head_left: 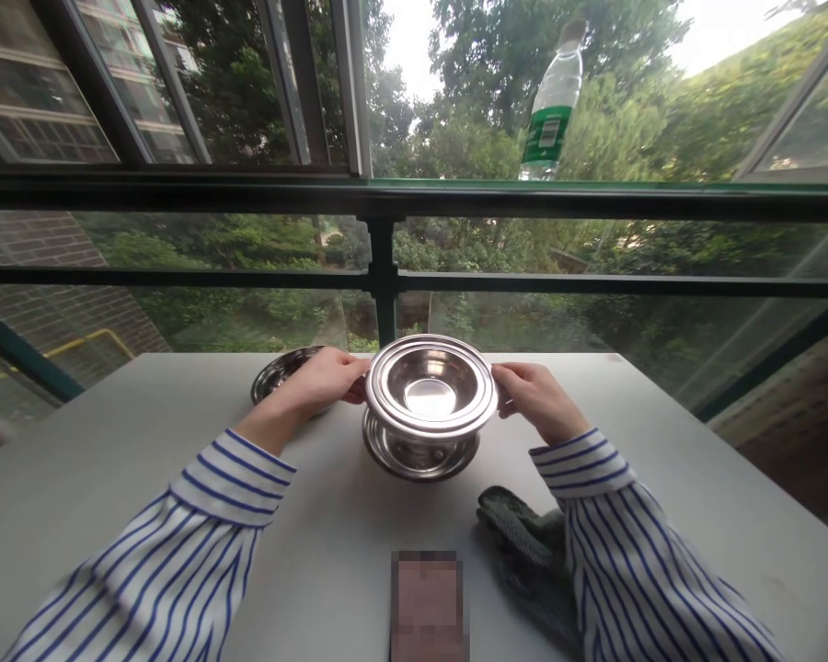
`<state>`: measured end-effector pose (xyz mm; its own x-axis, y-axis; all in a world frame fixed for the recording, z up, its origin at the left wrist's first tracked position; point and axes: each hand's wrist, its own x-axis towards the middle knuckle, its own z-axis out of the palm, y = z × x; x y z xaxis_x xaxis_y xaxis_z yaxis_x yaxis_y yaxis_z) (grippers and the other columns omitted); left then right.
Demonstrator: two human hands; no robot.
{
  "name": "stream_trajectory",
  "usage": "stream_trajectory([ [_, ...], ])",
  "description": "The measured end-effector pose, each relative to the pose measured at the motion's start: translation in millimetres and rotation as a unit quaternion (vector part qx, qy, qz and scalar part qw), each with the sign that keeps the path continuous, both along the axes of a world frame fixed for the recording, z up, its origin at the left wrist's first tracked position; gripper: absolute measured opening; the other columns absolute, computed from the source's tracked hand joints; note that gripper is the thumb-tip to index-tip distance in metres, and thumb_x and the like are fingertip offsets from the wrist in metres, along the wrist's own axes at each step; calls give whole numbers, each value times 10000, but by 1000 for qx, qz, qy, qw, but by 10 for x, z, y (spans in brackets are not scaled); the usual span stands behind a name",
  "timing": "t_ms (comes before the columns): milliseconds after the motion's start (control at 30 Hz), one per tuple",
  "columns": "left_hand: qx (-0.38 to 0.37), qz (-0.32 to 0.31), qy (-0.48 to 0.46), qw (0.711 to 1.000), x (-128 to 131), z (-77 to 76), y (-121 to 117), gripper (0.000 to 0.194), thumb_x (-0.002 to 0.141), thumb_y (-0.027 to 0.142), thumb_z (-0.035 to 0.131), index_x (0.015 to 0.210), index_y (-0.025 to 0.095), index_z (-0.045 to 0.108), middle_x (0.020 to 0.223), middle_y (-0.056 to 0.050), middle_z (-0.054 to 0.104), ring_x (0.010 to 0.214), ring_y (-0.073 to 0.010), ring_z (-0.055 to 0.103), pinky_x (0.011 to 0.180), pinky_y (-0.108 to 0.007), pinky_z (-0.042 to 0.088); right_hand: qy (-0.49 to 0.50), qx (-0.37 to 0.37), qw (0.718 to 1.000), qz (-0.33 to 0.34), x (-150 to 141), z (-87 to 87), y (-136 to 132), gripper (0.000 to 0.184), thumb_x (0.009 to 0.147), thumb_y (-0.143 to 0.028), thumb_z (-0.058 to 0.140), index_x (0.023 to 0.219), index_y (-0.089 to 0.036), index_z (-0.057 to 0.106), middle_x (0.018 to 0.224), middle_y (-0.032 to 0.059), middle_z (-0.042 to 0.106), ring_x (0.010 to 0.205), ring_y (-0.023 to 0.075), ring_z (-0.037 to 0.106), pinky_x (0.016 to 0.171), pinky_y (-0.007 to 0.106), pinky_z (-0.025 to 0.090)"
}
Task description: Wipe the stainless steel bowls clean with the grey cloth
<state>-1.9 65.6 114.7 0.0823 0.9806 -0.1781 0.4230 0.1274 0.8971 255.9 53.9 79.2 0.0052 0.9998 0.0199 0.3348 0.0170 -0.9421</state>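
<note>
Head view: left hand [321,382] and right hand [539,400] grip the rim of a round shiny steel bowl [431,386]; a crumpled green cloth [524,552] lies near the right hand.

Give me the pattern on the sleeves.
The sleeves are white with thin blue stripes, best seen in the head view.

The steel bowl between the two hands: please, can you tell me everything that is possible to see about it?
The steel bowl is round and polished, like stainless steel, with a wide, ridged rim sloping down to a small, flat, bright centre. It looks empty and stands level, directly above a second steel dish; whether they touch is hard to tell. The left hand and right hand grip opposite sides of its rim.
</note>
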Motion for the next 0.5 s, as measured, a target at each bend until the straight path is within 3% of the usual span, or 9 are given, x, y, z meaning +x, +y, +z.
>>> stream_trajectory([
  [267,-16,-8,18,1000,-53,-230,-11,359,630,467,622,602,111,654,614,-81,652,610,-174,598,597,-282,456,-113,-21,992,57,-3,-49,13,278,788,-200,419,538,-146,527,468,-1,501,458,87,479,398,164,337],
  [500,-42,-13,4,999,-87,-331,-44,362,657,462,587,673,107,653,700,-103,676,668,-185,619,644,-303,477,-170,-31,981,84,10,-150,62,254,777,-190,406,563,-145,535,487,-6,508,469,88,471,447,181,340],
])
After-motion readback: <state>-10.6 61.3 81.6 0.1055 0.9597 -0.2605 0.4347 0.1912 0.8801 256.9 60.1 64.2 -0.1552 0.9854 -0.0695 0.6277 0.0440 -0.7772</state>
